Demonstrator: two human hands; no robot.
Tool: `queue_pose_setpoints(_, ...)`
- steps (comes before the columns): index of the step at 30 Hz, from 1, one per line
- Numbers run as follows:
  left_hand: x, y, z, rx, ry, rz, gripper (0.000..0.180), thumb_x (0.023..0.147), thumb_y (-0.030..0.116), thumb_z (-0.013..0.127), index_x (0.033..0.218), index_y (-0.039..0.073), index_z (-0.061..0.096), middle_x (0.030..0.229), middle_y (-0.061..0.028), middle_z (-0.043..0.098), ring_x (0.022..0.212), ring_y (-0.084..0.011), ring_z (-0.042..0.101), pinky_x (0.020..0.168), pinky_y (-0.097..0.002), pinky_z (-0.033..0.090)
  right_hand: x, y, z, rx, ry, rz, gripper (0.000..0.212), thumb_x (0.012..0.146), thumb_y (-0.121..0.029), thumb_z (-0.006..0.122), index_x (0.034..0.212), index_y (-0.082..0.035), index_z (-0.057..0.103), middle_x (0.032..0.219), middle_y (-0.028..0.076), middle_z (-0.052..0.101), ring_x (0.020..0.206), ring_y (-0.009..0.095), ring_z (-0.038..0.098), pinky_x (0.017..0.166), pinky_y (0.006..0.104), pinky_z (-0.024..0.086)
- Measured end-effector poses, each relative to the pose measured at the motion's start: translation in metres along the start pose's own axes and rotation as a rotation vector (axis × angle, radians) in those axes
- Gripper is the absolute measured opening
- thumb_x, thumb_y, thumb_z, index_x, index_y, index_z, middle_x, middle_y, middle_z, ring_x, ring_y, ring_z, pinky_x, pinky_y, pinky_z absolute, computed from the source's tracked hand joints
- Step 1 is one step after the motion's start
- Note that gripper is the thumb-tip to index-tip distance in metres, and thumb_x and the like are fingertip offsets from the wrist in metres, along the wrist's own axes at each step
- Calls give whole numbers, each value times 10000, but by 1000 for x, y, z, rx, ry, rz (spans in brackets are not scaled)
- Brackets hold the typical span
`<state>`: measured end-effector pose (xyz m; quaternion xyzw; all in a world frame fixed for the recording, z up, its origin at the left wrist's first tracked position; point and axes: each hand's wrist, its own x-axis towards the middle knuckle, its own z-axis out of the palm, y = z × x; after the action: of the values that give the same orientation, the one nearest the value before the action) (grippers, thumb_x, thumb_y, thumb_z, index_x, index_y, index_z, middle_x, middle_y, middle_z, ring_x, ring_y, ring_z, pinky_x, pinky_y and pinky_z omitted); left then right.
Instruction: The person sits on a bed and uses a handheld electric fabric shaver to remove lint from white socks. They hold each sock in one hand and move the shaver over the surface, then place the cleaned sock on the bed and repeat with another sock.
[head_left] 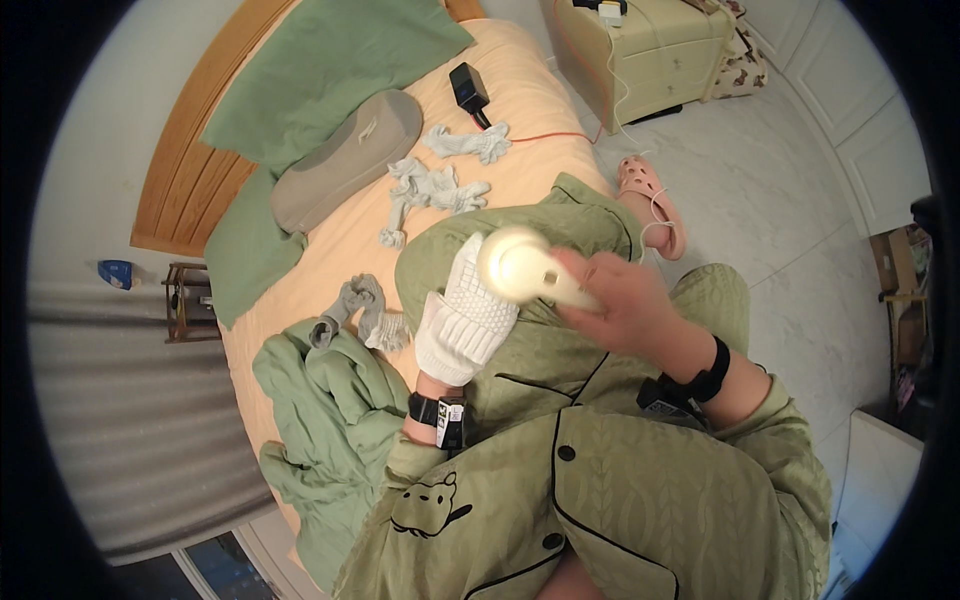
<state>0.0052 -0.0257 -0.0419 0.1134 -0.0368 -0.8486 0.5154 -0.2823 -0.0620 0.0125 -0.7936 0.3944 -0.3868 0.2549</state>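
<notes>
While right fingers (590, 318) grip a cream device (513, 265) — knit-covered left hand (468, 315), fingers unreadable — peach bed (525, 80), marbled floor (765, 180)

This is a bedroom in somebody's home. There is a big bed with a peach sheet (548, 112) on it and a wooden headboard (185, 190) at one end. A green pillow (335, 85) and a greyish-brown pillow (350, 160) lie by the headboard. Near the bed is a cream nightstand (655, 60) with drawers. A long grey curtain (170, 430) hangs on one side, and white cupboard doors (890, 150) are on the other. Somebody is sitting here in green pyjamas (650, 490), with a pink clog (638, 180) on one foot.
</notes>
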Motion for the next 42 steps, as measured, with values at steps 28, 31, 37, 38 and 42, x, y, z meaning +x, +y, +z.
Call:
queue_pose_setpoints(28, 50, -13, 61, 2257, -39, 329, 652, 982, 266, 585, 1526, 46, 301, 1543, -113, 393, 1425, -256, 377, 1194, -368, 256, -6, -6, 1, 336, 69, -49, 575, 828, -154, 765, 1361, -48, 576, 892, 87, 608, 794, 242, 609, 692, 338, 493)
queue_pose_setpoints(31, 34, -16, 68, 1465, 318, 256, 608, 956, 96, 536, 1532, 80, 342, 1512, -134, 455, 1390, -260, 439, 1161, -376, 342, -4, -1, 8, 405, 236, -67, 565, 834, -136, 763, 1362, -51, 579, 939, 78, 634, 807, 217, 621, 696, 319, 495)
queue_pose_setpoints(37, 7, -2, 52, 3060, -117, 980, 318, 865, 164, 643, 1132, -3, 681, 1160, -207, 653, 1069, -384, 629, 971, -575, 486, -10, 9, 17, 355, 255, 23, 574, 834, -146, 765, 1367, -53, 575, 941, 82, 625, 760, 231, 616, 681, 324, 502)
queue_pose_setpoints(38, 7, -1, 42, 3022, -109, 1030, 328, 844, 174, 662, 1116, -7, 681, 1136, -203, 656, 1050, -384, 633, 964, -568, 491, -11, 8, 19, 304, 216, -1, 579, 838, -161, 758, 1377, -67, 567, 925, 79, 614, 742, 239, 612, 669, 333, 503)
queue_pose_setpoints(42, 0, 0, 8, 2761, 4, 824, 420, 925, 195, 617, 1293, -4, 588, 1252, -195, 634, 1118, -360, 629, 1009, -480, 490, -19, -6, 26, 111, -119, -75, 616, 848, -230, 724, 1422, -146, 517, 855, 62, 553, 692, 271, 596, 614, 384, 491)
